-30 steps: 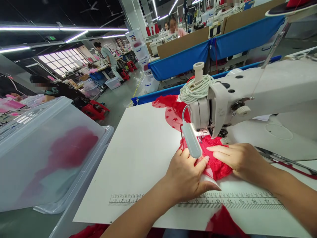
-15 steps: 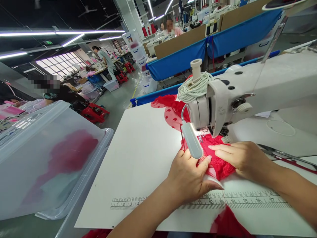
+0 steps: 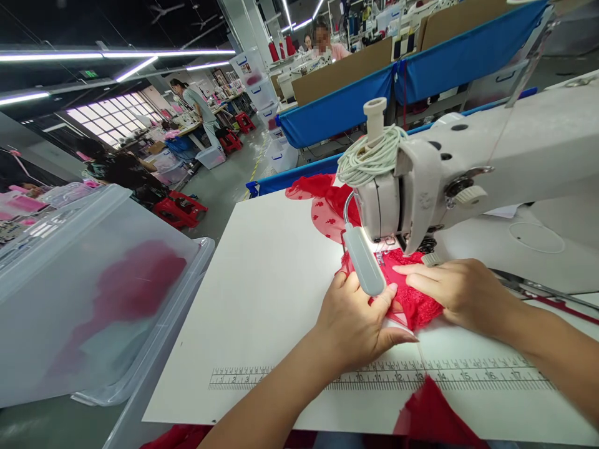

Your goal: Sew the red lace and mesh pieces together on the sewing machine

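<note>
Over on the far left, a clear plastic bin is standing beside the work, with red material showing through its wall. Just behind it, a person in a dark patterned top is bending away, near a red stool. Moving right, the white surface is stretching out, a printed ruler scale running along its near side.

And here's the left hand, lying spread on the red lace fabric, thumb standing apart from the forefinger, some fingertips hiding behind a slim lamp. Dotted sheer red cloth is spilling out beyond. The lace fabric itself is lying under the machine head, between the two hands, while a pale coiled cord is sitting above. Below, a red scrap is lapping the near edge.

Now the right hand: its fingers are resting on the lace; whether they're pinching it, I can't tell. The white sewing machine is filling the far right, a long dark tool lying below it.
</note>
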